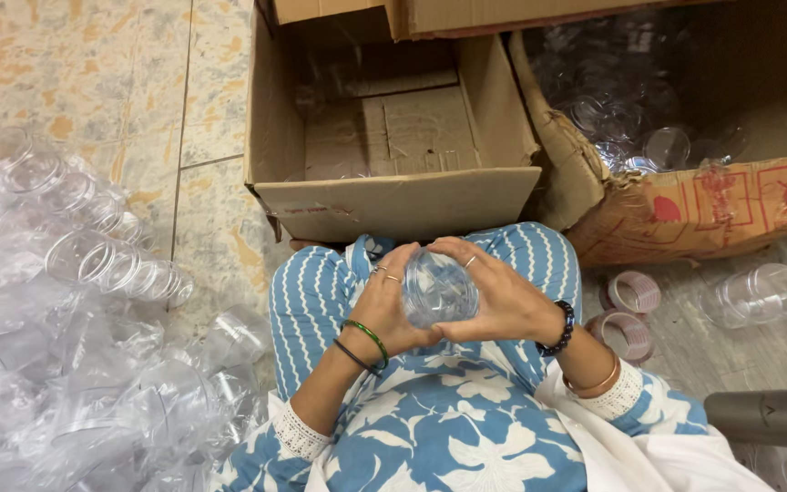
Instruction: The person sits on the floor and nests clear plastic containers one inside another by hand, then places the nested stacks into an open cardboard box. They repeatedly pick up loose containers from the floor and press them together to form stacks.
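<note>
Currently a clear plastic jar [436, 288] is clasped between the left hand [386, 308] and right hand [503, 299], both closed on it, mouth facing up.

Counting two hands, the left hand [386, 310] and the right hand [501, 296], both wrapping around one clear plastic jar [436, 289]. Seeing two cardboard boxes: one nearly empty box [393, 205] and one printed box [712, 214] holding clear lids too many to count. Spotting two pink-rimmed lids [632, 292] and one loose jar [758, 296] lying on the floor [93, 55]. Finding jars in plastic bags [66, 346] too numerous to count.
</note>
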The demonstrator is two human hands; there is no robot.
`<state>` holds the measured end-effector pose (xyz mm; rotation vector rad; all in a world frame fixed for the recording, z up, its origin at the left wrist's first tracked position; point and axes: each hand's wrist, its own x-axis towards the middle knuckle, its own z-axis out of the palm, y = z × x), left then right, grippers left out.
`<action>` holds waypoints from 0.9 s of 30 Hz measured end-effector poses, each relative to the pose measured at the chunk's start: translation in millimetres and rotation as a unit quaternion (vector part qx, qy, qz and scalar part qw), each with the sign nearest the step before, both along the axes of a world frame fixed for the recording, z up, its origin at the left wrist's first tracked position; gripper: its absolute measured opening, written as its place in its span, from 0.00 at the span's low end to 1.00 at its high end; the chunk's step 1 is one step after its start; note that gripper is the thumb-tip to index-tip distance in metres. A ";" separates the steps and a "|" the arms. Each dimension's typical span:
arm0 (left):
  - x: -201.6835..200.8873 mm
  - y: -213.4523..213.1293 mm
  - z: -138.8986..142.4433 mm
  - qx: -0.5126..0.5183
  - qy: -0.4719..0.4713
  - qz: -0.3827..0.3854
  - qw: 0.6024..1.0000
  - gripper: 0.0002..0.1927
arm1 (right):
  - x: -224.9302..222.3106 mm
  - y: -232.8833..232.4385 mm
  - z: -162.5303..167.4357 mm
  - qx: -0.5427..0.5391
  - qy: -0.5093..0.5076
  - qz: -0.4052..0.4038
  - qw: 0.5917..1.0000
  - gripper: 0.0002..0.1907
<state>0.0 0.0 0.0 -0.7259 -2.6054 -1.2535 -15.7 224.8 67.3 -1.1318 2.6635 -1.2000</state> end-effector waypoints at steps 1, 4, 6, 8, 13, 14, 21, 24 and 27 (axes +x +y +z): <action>2.4 -2.1 1.1 -0.005 -0.002 -0.007 1.000 0.61 | -0.2 -1.3 -2.0 0.008 -0.033 -0.003 0.999 0.51; 6.5 -7.4 3.9 -0.018 -0.002 -0.025 1.000 0.60 | 0.2 -6.0 -9.0 0.024 -0.100 -0.003 0.995 0.52; 8.9 -11.0 4.8 -0.025 0.000 -0.039 0.999 0.61 | 4.3 -9.4 -15.0 0.020 -0.106 0.004 0.994 0.51; 9.8 -13.8 5.1 -0.042 -0.039 -0.048 0.997 0.61 | 6.2 -11.8 -19.7 -0.014 -0.116 0.022 0.993 0.52; 16.8 -5.0 -2.7 -0.016 -0.013 -0.031 0.999 0.61 | 9.9 -4.5 -28.8 -0.022 -0.148 -0.005 0.989 0.52; 20.8 2.3 -6.0 0.002 0.039 -0.005 0.999 0.61 | 9.1 -2.9 -31.1 -0.044 -0.165 -0.026 0.985 0.52; 27.4 14.1 -14.3 -0.036 0.125 0.034 0.991 0.57 | 8.9 -0.8 -56.1 -0.154 -0.281 -0.041 0.946 0.52; 29.9 10.5 -11.3 -0.057 0.108 0.021 0.992 0.57 | 12.1 2.7 -61.5 -0.181 -0.312 -0.036 0.932 0.52; 28.7 8.9 -9.6 -0.074 0.115 0.017 0.991 0.57 | 13.3 -0.5 -64.3 -0.167 -0.278 -0.042 0.945 0.52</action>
